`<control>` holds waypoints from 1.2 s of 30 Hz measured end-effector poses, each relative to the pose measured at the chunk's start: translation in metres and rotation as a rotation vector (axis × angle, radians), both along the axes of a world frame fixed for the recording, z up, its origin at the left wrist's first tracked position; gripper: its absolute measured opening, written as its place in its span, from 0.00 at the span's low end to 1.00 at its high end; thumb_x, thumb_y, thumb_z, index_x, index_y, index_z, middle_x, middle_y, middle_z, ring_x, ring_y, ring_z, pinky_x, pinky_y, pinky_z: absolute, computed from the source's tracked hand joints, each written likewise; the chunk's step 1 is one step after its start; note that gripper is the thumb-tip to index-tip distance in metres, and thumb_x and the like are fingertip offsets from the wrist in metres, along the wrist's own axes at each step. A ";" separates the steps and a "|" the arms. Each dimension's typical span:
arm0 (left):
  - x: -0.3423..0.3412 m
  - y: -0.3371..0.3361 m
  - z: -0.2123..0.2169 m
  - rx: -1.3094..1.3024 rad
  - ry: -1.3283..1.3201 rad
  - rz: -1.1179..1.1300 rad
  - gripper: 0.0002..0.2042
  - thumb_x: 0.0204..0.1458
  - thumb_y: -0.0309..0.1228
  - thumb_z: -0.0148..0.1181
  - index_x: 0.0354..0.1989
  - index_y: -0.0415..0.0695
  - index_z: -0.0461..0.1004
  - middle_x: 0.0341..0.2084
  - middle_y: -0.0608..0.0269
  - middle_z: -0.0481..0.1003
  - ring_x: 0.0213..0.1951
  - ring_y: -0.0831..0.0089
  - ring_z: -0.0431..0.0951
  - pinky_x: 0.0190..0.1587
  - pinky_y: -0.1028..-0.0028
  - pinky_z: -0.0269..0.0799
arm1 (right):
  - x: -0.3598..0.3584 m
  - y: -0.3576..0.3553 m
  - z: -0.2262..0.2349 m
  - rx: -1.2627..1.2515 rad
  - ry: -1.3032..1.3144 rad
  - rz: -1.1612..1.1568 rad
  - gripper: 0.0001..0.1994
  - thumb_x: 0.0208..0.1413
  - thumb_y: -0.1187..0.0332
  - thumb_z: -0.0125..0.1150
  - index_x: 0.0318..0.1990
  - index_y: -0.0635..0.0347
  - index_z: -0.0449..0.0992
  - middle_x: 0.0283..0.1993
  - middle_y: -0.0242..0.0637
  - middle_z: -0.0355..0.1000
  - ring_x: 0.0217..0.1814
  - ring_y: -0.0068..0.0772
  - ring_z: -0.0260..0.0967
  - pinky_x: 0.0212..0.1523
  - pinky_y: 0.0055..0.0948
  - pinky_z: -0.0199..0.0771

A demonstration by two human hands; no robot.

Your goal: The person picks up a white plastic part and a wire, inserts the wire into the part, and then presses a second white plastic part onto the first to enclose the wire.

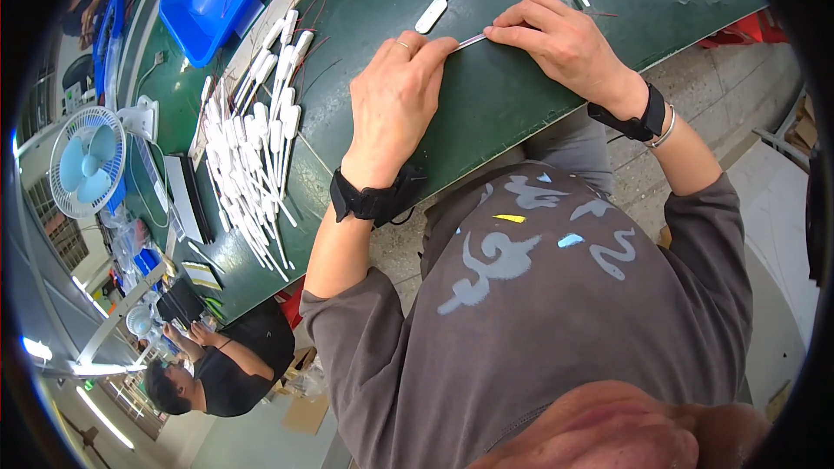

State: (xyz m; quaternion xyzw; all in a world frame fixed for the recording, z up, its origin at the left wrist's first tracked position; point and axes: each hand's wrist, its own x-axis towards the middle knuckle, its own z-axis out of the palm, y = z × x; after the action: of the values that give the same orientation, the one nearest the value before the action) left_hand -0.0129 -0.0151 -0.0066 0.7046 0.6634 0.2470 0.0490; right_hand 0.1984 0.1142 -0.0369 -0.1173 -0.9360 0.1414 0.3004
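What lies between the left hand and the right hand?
In the head view, a thin whitish rod spans the gap from the left hand to the right hand, above the green tabletop.

green bench (pixel 469 113) | left: white paddle-ended sticks (pixel 276 135), heaped | loose white sticks (pixel 432 16)

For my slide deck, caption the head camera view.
Left hand and right hand pinch a slim white rod over a green workbench, beside heaped white paddle-headed sticks.
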 end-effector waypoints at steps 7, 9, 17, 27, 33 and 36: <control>-0.005 -0.004 0.000 -0.017 0.106 -0.088 0.14 0.51 0.25 0.62 0.45 0.56 0.82 0.30 0.70 0.73 0.34 0.70 0.76 0.31 0.68 0.75 | 0.000 0.000 0.000 -0.027 0.009 -0.001 0.16 0.46 0.81 0.61 0.44 0.58 0.82 0.39 0.31 0.76 0.41 0.35 0.72 0.39 0.31 0.77; -0.006 -0.004 0.000 -0.018 0.110 -0.094 0.14 0.51 0.25 0.62 0.45 0.56 0.82 0.30 0.70 0.73 0.34 0.70 0.76 0.31 0.68 0.75 | 0.000 0.000 -0.001 -0.048 0.022 -0.014 0.16 0.46 0.81 0.61 0.44 0.58 0.81 0.39 0.31 0.76 0.41 0.35 0.72 0.39 0.31 0.77; -0.006 -0.005 0.001 -0.047 0.141 -0.108 0.14 0.51 0.26 0.61 0.44 0.56 0.82 0.31 0.70 0.73 0.34 0.70 0.76 0.30 0.68 0.74 | 0.002 0.000 0.001 0.000 -0.002 0.011 0.15 0.48 0.80 0.61 0.44 0.58 0.81 0.40 0.31 0.75 0.41 0.35 0.71 0.38 0.30 0.78; 0.031 0.026 -0.005 0.056 -0.120 -0.020 0.08 0.52 0.26 0.63 0.39 0.46 0.83 0.31 0.62 0.77 0.33 0.67 0.77 0.34 0.64 0.74 | -0.001 -0.004 0.004 0.023 -0.061 -0.018 0.13 0.48 0.79 0.62 0.43 0.59 0.81 0.42 0.30 0.75 0.43 0.34 0.72 0.38 0.30 0.79; 0.030 0.030 -0.005 -0.159 -0.499 0.121 0.05 0.54 0.25 0.62 0.36 0.42 0.82 0.31 0.58 0.78 0.29 0.62 0.78 0.35 0.66 0.74 | 0.000 0.002 0.004 -0.115 0.035 0.013 0.12 0.50 0.79 0.64 0.43 0.59 0.81 0.42 0.31 0.76 0.43 0.35 0.73 0.40 0.31 0.78; 0.034 0.028 -0.005 -0.146 -0.465 0.135 0.05 0.53 0.25 0.62 0.35 0.40 0.81 0.33 0.57 0.78 0.29 0.60 0.78 0.35 0.66 0.74 | 0.007 -0.002 0.012 -0.174 0.106 -0.048 0.11 0.51 0.78 0.65 0.43 0.58 0.81 0.42 0.32 0.77 0.41 0.36 0.73 0.40 0.31 0.77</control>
State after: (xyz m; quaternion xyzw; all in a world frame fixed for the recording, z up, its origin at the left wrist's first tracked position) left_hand 0.0212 0.0132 -0.0113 0.5777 0.6959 0.3564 0.2344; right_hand 0.2058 0.1123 -0.0244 -0.1577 -0.8999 0.2208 0.3415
